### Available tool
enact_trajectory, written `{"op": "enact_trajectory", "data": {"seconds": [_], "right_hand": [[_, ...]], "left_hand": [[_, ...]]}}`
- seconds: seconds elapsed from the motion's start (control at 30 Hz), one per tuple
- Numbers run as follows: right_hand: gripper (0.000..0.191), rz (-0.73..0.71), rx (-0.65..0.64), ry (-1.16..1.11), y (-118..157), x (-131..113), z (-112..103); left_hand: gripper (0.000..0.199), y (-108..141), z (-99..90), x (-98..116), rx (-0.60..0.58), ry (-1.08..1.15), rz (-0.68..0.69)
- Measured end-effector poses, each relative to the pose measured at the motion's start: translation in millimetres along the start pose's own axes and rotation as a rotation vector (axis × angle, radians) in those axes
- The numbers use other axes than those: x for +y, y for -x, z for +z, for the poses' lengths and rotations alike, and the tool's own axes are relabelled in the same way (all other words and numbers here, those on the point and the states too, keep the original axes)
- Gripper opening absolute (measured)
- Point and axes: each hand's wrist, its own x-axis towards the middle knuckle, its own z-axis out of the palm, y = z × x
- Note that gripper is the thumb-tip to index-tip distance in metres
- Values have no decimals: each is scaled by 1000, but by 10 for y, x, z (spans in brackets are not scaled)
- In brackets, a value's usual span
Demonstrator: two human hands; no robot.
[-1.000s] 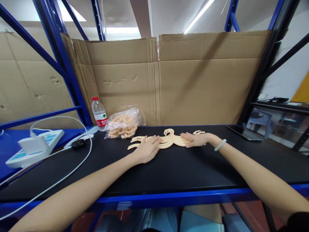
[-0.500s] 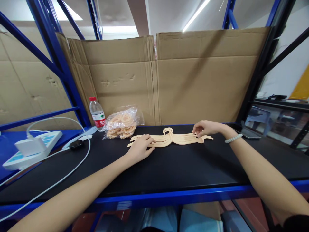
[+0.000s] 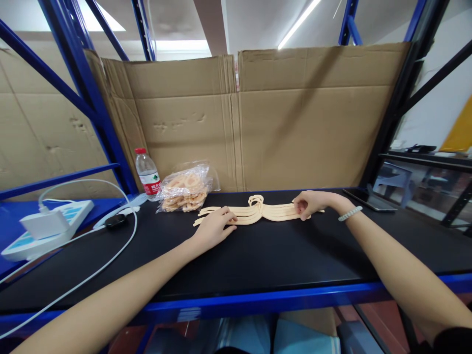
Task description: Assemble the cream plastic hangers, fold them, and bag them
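A bundle of pale cream strands [image 3: 277, 212] lies from left to right across the black table, with a loop standing up at its middle. My left hand [image 3: 215, 226] rests flat on the left part of the strands, fingers apart, palm down. At the bundle's right part, my right hand [image 3: 309, 203] pinches the strands near their end; its fingertips are bent down and pressed together. Short strand ends stick out past both hands. A pale beaded bracelet is on my right wrist.
A clear plastic bag [image 3: 187, 188] of similar pale loops and a red-capped bottle [image 3: 147, 174] stand at the back left. On the left are a white power strip [image 3: 47, 231], a cable and a small black object [image 3: 115, 221]. A tablet [image 3: 369, 200] lies back right; cardboard [image 3: 313, 118] walls the back.
My right hand has come down a little onto the strands' right end, its fingers closing there. My left hand has stayed in place.
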Motion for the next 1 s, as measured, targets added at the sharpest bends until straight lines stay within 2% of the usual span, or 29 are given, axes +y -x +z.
{"op": "enact_trajectory", "data": {"seconds": [0.13,0.37,0.63,0.8,1.0], "right_hand": [[23,18,12,37,17,-67,7],[28,2,-31,34,-45,-23,46],[24,-24,-45,60,-56,-26,68],[20,-40,17,65,60,-79,-10],[17,11,103,-4,242,-186,-88]], "left_hand": [[12,6,11,-8,-6,4,-8],[6,-2,-11,34,-35,21,-33],[14,5,3,35,-40,34,40],[21,17,-42,69,-21,-128,83],[36,48,-192,181,68,-300,20]]}}
